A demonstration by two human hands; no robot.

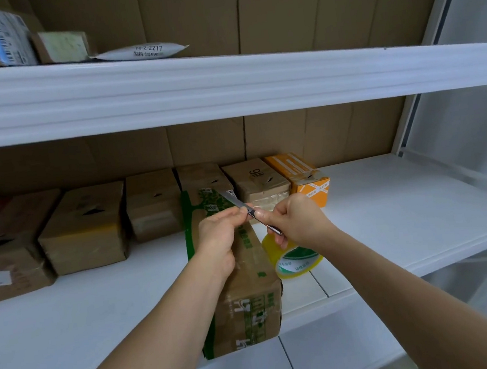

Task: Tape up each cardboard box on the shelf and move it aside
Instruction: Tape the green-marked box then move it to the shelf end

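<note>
Head view shows both forearms reaching over the shelf (389, 198). Below the wrists lies a long cardboard box (246, 299) with green print, one end at the shelf's front edge, the other running back under the fingers. The left hand (217, 235) has its fingertips curled in a pinch on a slim metal utility knife (251, 212). The right hand (298, 220) grips the same knife lower on the handle, fingers wrapped round it. The blade points up and away from both hands, above the box top.

Just under the right hand's fingers a roll of yellowish tape (296, 258) rests on the shelf against the box's right side. Whether a strip runs from it to the knife I cannot tell.

The box looks stiff yet creased, probably light to moderate in weight; its taped top may be slick, so holding it by the two long sides low down seems safest for sliding it aside.

Beyond the fingertips a row of brown boxes (153, 203) stands along the back, with a small orange box (305, 177) at its right end.
</note>
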